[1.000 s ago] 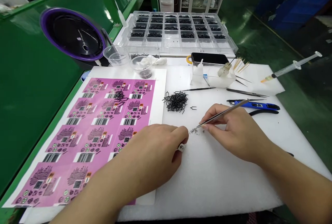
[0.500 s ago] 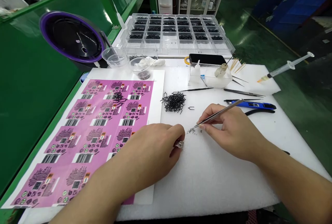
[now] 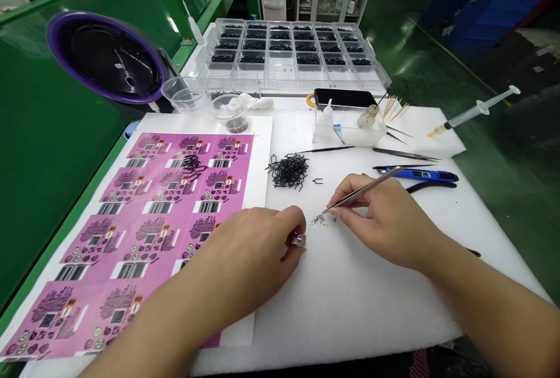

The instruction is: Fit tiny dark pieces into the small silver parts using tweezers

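Near edge first: from my remote seat, I have the white work surface (image 3: 359, 308) under both hands. Left hand (image 3: 260, 244): fingers curled in, pinching a small metallic piece (image 3: 299, 241). Its end showed squarish one second ago; now I see more of its side, so it has turned slightly.

Right hand (image 3: 387, 223): thumb and fingers pressed together on slim tweezers (image 3: 363, 192), same slant as before. Tips at the tiny bits (image 3: 319, 220) scattered between the hands; whether they pinch a bit, I cannot tell.

Pink printed sheet (image 3: 172, 226) lies partly under my left forearm. Beyond the bits, one forked piece (image 3: 318, 181) sits apart, just beside the black pile (image 3: 289, 171); neither has changed. Blue-handled tool (image 3: 424, 174) past the right hand. Farther, syringe (image 3: 472, 114) at right; compartment tray (image 3: 280, 77) behind, many cells holding black pieces. Whole scene has slid leftward in view.
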`<state>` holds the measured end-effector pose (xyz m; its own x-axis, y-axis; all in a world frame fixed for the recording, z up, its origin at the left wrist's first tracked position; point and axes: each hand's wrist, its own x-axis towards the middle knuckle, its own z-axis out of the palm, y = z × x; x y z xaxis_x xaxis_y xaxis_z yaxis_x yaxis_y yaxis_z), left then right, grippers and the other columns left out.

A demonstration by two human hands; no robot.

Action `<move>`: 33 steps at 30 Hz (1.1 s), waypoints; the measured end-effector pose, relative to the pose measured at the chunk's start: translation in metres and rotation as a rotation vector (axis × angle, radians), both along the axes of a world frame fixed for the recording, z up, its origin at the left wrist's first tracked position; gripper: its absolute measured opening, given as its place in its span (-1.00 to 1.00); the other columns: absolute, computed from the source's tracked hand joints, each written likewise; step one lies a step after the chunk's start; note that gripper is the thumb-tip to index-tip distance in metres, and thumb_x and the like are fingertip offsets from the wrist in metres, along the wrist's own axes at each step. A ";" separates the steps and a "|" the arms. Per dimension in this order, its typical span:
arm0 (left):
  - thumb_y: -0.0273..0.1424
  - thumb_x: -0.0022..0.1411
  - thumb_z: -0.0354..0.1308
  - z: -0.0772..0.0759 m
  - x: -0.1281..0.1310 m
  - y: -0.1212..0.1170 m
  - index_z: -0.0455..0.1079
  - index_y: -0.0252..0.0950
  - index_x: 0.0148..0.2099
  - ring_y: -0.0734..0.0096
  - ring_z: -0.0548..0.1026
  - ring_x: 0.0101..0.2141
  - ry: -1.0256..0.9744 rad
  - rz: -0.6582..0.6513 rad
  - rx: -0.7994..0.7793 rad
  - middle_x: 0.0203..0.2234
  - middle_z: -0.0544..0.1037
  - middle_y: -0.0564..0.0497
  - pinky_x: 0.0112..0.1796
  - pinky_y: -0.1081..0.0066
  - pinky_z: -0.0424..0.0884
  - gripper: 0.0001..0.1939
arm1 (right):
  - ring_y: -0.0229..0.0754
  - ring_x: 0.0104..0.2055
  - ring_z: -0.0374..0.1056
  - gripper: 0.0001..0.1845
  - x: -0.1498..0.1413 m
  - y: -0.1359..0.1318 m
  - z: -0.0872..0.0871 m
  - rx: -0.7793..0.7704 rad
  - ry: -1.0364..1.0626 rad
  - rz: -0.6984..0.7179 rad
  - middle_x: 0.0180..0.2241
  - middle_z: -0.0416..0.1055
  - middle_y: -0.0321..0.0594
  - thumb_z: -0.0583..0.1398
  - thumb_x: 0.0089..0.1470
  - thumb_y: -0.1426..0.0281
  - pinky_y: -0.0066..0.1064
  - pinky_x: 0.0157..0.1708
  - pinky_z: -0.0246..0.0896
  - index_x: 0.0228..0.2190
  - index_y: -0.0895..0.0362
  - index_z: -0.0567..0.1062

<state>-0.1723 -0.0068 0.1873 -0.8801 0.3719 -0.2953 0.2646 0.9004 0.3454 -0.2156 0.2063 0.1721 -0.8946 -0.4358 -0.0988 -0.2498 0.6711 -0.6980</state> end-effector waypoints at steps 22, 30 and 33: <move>-0.39 0.22 0.06 0.009 -0.001 0.014 0.48 -0.16 -0.15 0.48 0.45 -0.47 -0.142 0.206 0.320 -0.41 0.58 0.15 -0.45 0.46 0.28 -0.80 | -0.17 -0.18 0.47 -0.80 0.030 0.000 0.004 -0.369 0.142 0.049 -0.25 0.53 -0.34 0.22 0.10 0.53 -0.31 -0.15 0.43 -0.26 -0.01 0.41; -0.40 0.23 0.04 0.013 -0.002 0.013 0.48 -0.18 -0.19 0.49 0.41 -0.50 -0.182 0.198 0.341 -0.47 0.54 0.13 -0.49 0.48 0.24 -0.81 | -0.15 -0.16 0.48 -0.79 0.028 -0.001 0.003 -0.353 0.161 0.087 -0.25 0.52 -0.31 0.22 0.10 0.55 -0.28 -0.12 0.43 -0.26 0.01 0.40; -0.39 0.24 0.04 0.014 -0.002 0.013 0.47 -0.17 -0.20 0.50 0.40 -0.51 -0.202 0.203 0.352 -0.48 0.52 0.15 -0.49 0.49 0.24 -0.82 | -0.14 -0.17 0.48 -0.79 0.029 0.000 0.003 -0.345 0.174 0.101 -0.25 0.53 -0.30 0.22 0.10 0.55 -0.27 -0.13 0.43 -0.26 0.01 0.40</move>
<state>-0.1742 0.0064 0.2017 -0.8831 0.3063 -0.3554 -0.0096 0.7455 0.6664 -0.1868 0.2062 0.1749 -0.8361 -0.5032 0.2183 -0.4370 0.3707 -0.8195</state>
